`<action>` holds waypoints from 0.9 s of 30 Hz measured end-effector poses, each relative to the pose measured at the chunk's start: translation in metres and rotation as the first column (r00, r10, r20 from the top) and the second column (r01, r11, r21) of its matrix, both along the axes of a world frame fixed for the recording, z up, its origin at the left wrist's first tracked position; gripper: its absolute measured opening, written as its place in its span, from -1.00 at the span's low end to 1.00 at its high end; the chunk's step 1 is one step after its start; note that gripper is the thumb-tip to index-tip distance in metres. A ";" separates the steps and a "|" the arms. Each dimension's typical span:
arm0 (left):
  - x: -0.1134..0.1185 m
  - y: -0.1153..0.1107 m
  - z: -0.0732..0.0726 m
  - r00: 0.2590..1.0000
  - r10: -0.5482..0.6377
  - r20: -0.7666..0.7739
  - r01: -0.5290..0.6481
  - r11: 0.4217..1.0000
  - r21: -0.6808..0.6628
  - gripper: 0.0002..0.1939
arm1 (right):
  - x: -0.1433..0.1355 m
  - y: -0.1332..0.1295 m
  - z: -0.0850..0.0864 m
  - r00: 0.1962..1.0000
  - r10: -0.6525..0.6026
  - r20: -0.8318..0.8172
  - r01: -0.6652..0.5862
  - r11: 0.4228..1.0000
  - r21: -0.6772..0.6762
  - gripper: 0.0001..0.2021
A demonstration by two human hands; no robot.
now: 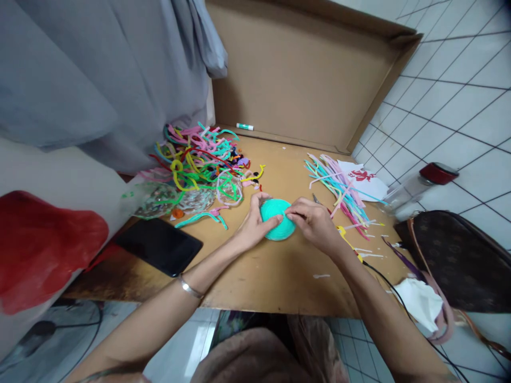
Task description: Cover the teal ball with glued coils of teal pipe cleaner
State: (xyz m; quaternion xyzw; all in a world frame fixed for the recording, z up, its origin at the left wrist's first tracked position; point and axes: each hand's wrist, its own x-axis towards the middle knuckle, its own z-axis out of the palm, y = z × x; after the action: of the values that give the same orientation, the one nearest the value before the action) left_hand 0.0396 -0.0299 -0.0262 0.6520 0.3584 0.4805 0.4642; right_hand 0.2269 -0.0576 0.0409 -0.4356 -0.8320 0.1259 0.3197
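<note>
A round turquoise disc [275,230], its surface marked by rings like coiled pipe cleaner, is held over the table's middle. My left hand [255,221] grips it from the left, thumb across the front and fingers behind the rim. At the disc's right upper part, my right hand [315,219] pinches with thumb and forefinger. Whatever lies between those fingertips is too small to make out. Just behind the right hand, the tip of a pointed metal tool [315,198] shows; the rest is mostly covered.
Tangled colourful pipe cleaners [199,159] heap at left, beside a black tablet-like slab [159,246]. Straight pipe cleaners [339,186] lie at right, near a bottle [415,186], a brown handbag [463,255] and a black cable [383,274]. Behind stands a cardboard panel [295,74] with a glue stick [245,127].
</note>
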 end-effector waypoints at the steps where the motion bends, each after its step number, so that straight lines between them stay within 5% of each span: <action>1: 0.000 0.000 0.000 1.000 0.013 0.015 -0.013 1.000 0.024 -0.37 | -0.001 0.000 0.001 1.000 -0.005 0.019 0.004 1.000 0.004 -0.78; 9: -0.004 -0.004 0.010 0.987 0.049 -0.155 -0.015 0.977 0.215 -0.72 | -0.003 0.003 -0.004 0.998 -0.055 -0.016 0.055 0.998 0.007 -0.80; 27: -0.001 -0.011 0.016 0.969 0.211 -0.132 -0.158 0.931 0.330 -0.91 | -0.004 0.009 -0.008 0.981 -0.134 -0.142 0.116 0.985 -0.129 -0.90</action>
State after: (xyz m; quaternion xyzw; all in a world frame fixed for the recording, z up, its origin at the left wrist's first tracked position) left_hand 0.0387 -0.0405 -0.0101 0.7189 0.3736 0.5179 0.2746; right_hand 0.2225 -0.0484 0.0331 -0.4947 -0.7674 0.1878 0.3619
